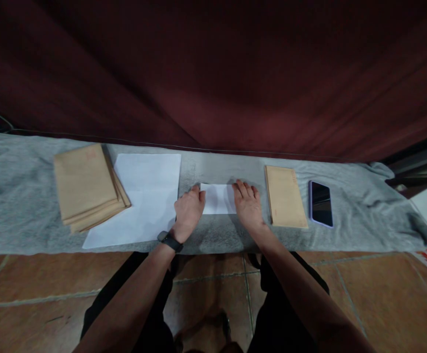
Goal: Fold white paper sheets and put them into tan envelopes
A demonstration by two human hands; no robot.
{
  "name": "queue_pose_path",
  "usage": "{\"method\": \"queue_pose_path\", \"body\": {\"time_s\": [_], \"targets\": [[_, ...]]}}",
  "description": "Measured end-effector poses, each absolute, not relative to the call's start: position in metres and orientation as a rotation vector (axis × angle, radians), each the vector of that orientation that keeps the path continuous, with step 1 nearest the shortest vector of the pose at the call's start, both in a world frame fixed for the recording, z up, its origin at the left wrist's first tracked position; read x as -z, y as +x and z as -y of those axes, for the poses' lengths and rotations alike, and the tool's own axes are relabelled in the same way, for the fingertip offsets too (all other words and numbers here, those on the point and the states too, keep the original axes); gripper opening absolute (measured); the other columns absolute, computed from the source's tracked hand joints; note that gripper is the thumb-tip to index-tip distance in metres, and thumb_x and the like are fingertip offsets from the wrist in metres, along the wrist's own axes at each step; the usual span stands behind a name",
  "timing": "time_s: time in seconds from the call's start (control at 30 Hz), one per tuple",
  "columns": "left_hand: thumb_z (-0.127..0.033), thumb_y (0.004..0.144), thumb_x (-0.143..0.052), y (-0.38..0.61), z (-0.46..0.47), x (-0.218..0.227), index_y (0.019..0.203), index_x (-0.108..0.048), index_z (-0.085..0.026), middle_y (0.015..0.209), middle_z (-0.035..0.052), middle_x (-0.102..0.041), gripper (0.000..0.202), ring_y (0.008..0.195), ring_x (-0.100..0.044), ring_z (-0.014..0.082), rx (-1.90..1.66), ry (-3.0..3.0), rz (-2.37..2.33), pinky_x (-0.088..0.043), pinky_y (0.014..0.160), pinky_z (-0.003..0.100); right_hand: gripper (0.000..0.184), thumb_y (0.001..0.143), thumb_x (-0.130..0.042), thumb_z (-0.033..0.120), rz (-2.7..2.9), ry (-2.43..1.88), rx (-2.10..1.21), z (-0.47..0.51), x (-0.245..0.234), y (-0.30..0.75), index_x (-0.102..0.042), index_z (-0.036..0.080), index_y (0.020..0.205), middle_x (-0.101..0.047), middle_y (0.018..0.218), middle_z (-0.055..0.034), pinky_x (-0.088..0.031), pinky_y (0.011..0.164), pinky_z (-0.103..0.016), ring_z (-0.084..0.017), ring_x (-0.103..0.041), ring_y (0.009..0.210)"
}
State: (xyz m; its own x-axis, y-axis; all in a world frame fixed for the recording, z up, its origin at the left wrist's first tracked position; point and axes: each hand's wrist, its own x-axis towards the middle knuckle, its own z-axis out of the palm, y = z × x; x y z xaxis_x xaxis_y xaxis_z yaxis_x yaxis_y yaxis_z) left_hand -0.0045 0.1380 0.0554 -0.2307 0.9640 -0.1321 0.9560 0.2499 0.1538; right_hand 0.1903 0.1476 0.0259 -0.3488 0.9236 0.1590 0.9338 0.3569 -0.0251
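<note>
Grey cloth (221,169) bears a white paper strip (219,198) directly between both hands, its long axis running left to right, neither hand clearly nearer. The right hand (248,201) rests fairly flat on its right end; the left hand (190,208) curls at the other, whether pinching I cannot tell.

From my remote feed I count one left hand (190,210), one right hand (248,203), one white strip (219,199), two envelope piles, the left pile (86,181) and right pile (287,197), one phone (320,203), one wristwatch (169,241).
</note>
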Motion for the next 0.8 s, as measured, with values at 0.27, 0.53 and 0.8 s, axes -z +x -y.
{"method": "queue_pose_path", "body": {"time_s": [0.27, 0.53, 0.8], "targets": [[-0.040, 0.105, -0.033, -0.004, -0.138, -0.057, 0.124, -0.063, -0.019, 0.098, 0.0136, -0.077, 0.041, 0.096, -0.075, 0.0298, -0.075, 1.824, -2.316, -0.057, 0.080, 0.039, 0.055, 0.109, -0.031, 0.039, 2.435, -1.646, -0.118, -0.143, -0.016, 0.186, -0.042, 0.010, 0.154, -0.040, 0.162, -0.0135, -0.021, 0.125, -0.048, -0.028, -0.035, 0.151], [-0.038, 0.105, -0.031, 0.000, -0.135, -0.056, 0.128, -0.060, -0.017, 0.094, 0.0152, -0.078, 0.043, 0.091, -0.076, 0.0290, -0.049, 1.868, -2.332, -0.057, 0.078, 0.037, 0.061, 0.108, -0.033, 0.044, 2.408, -1.652, -0.136, -0.135, -0.010, 0.183, -0.032, 0.011, 0.160, -0.029, 0.167, -0.0156, -0.012, 0.126, -0.057, -0.031, -0.027, 0.154], [-0.037, 0.107, -0.026, 0.003, -0.130, -0.053, 0.133, -0.055, -0.011, 0.088, 0.0175, -0.077, 0.047, 0.089, -0.077, 0.0298, 0.013, 1.957, -2.301, -0.056, 0.075, 0.036, 0.063, 0.107, -0.036, 0.044, 2.420, -1.673, -0.150, -0.136, -0.012, 0.181, -0.032, 0.009, 0.159, -0.027, 0.167, -0.0162, -0.013, 0.125, -0.059, -0.033, -0.028, 0.154]]}}
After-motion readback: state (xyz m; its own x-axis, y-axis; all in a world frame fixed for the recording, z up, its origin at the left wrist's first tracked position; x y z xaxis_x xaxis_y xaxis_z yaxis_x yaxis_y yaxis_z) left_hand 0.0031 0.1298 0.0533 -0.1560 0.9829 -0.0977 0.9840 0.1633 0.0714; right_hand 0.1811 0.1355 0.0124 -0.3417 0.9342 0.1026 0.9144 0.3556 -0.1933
